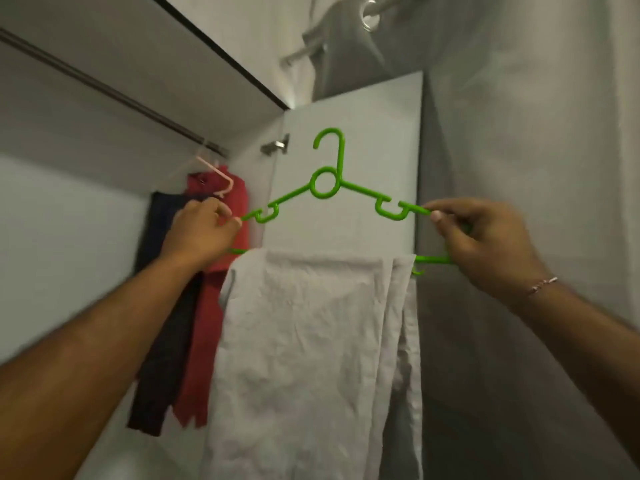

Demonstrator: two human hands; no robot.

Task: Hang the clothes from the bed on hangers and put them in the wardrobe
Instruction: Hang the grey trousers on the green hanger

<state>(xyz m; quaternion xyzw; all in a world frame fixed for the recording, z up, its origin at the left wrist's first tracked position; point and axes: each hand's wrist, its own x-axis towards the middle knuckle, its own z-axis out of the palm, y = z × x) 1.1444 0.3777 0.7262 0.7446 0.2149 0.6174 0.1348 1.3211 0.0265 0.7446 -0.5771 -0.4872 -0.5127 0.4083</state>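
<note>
Wardrobe rail (104, 86): runs along the upper left, up and to the left of the green hanger (325, 183). One pale pink hanger (216, 174) hangs from it, with a red garment (214, 306) and a dark garment (162, 306) hanging beneath, left of the green hanger.

Left hand (201, 230): fingers pinch the left shoulder end of the green hanger, beside its notch.

Green hanger: held level in front of the open wardrobe door (363, 133), long axis running left to right between the two hands, hook upright and free of any rail, its open side facing left. A pale grey folded garment (311, 341) is draped over the lower bar and hangs straight down, creased.

Right hand (485, 237): fingers curled round the right end of the green hanger. A thin bracelet (543, 284) sits at the wrist.

Right of the door: grey curtain (536, 133) on a rod above.

Judgement: the rail lies up and left of the hook, so the left hand is the nearer to it; the hanger must rise and travel left before the hook can catch.

Writing: no brands, labels or legible text found
</note>
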